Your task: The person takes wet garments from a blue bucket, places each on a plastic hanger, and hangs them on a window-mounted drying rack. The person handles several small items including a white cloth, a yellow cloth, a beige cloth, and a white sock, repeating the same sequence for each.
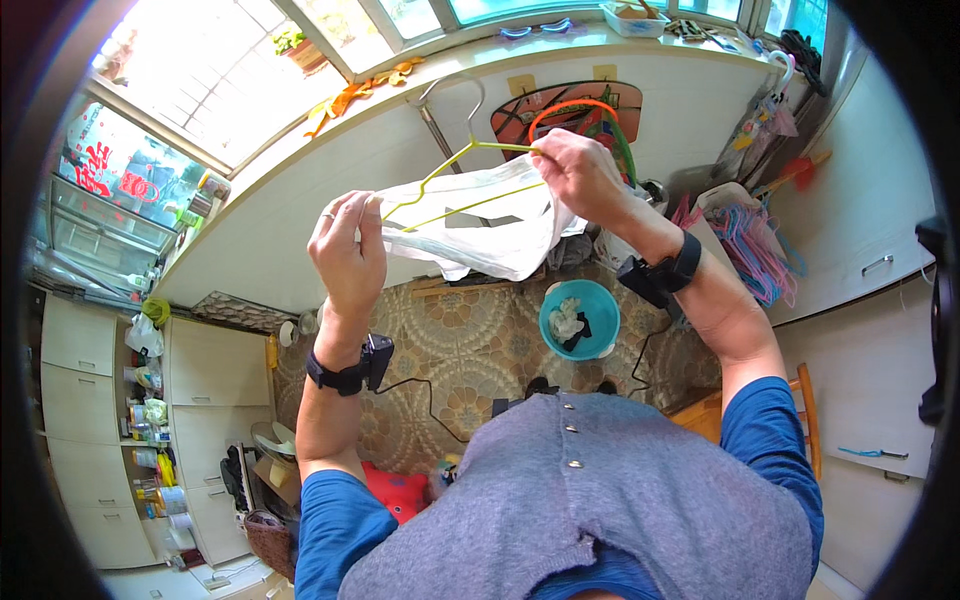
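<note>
In front of me a white piece of cloth, perhaps a garment (495, 252), is spread between my two hands, partly over a yellow-green wire hanger (475, 146). The hanger's hook points up and away toward the window wall. My left hand (350, 245) is closed in a pinch on the cloth's left edge, by the hanger's left end. On the other side my right hand (583, 178) has its fingers closed round the hanger's right arm and the cloth there. The hanger's lower bar shows through the cloth's opening.
A turquoise basin (607, 320) with white and black cloth inside stands on the patterned floor (440, 335). At right hang many pink and blue hangers (750, 250). A windowsill (440, 75) runs along the far side. Cabinets (220, 360) flank me, and a wooden chair (808, 420) is near my right elbow.
</note>
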Tool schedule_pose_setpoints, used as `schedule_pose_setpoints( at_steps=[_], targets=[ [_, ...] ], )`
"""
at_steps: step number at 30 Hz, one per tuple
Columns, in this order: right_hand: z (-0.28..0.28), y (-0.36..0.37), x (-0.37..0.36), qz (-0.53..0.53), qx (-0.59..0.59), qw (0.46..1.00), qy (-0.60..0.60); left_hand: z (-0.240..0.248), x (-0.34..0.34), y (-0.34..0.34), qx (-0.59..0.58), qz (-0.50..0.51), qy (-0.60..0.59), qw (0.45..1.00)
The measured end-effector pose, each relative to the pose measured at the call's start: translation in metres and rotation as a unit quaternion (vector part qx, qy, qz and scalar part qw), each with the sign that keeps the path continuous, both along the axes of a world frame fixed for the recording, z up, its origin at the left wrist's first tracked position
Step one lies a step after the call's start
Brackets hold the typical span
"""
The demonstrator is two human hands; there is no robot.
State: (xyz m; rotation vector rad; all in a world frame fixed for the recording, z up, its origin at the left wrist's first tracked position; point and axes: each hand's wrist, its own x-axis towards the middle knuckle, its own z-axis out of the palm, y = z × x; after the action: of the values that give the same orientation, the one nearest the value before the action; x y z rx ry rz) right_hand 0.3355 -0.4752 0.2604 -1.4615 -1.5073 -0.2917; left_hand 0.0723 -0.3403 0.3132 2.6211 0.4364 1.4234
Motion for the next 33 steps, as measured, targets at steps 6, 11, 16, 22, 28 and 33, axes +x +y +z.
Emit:
schedule_pose_setpoints(
  at_steps=[6,11,16,22,28,33],
  targets=[
    [0.017,-0.010,0.010,0.020,0.015,0.999,-0.023,-0.002,-0.016,0.005,-0.148,-0.090,0.019,0.985],
    [0.023,-0.010,0.014,0.035,0.009,0.999,-0.006,-0.013,-0.017,0.013,-0.223,-0.083,0.110,0.965],
    [0.020,-0.010,0.017,0.075,0.000,0.997,0.022,-0.010,-0.017,0.006,-0.089,-0.054,-0.009,0.995],
    [0.017,-0.010,0.021,0.105,0.013,0.991,0.080,-0.002,-0.011,-0.012,-0.076,-0.103,-0.123,0.984],
    [0.019,-0.011,0.024,0.105,-0.013,0.994,0.025,0.017,-0.004,-0.003,-0.155,-0.107,0.141,0.972],
    [0.020,-0.012,0.026,0.098,-0.031,0.995,-0.008,0.018,0.004,0.000,-0.100,-0.114,0.055,0.987]
  ],
)
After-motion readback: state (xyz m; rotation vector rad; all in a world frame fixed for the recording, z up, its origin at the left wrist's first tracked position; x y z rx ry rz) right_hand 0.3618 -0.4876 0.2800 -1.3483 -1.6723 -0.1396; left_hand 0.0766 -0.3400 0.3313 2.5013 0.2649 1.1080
